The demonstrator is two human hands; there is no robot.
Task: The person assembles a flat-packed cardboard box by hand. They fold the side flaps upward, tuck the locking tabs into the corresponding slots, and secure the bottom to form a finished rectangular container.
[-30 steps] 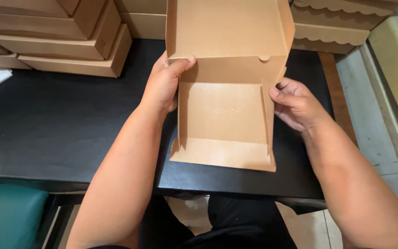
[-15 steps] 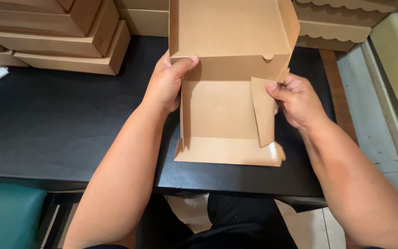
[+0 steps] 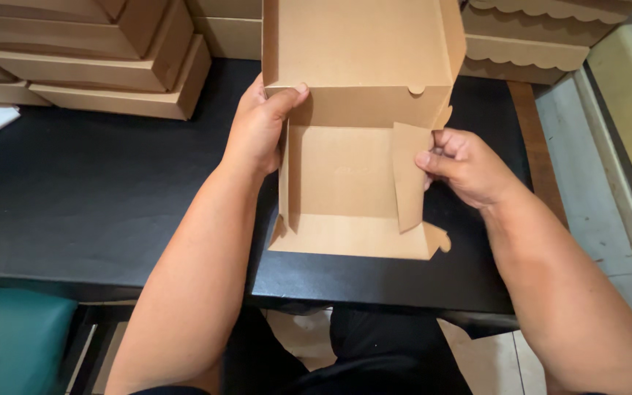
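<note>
brown kraft cardboard, matte and smooth, makes up the half-folded box (image 3: pixel 345 168) that sits on the black tabletop (image 3: pixel 96 190) between the person's two forearms. its tall back panel stands upright toward the far edge of the table, with a small half-round notch cut in the fold on the right. the flat base lies facing up, and the front flap spreads out toward the person, its corners cut into small curved tabs.

the left hand (image 3: pixel 257 132) is closed on the box's left wall near the back corner, thumb pressed over the top edge of the inner fold and the fingers hidden behind the card. the right hand (image 3: pixel 462 164) pinches the right side flap (image 3: pixel 407 175), a narrow strip with an angled lower end, between thumb and curled fingers; the flap stands tilted inward over the base.

stacks of finished boxes (image 3: pixel 104 73) in the same plain brown card, low and rectangular with crisp edges, are piled at the far left of the table. more boxes with scalloped lid edges (image 3: pixel 535 36) stack at the far right. a teal cushion (image 3: pixel 9 336) shows at the lower left, below the table edge.
</note>
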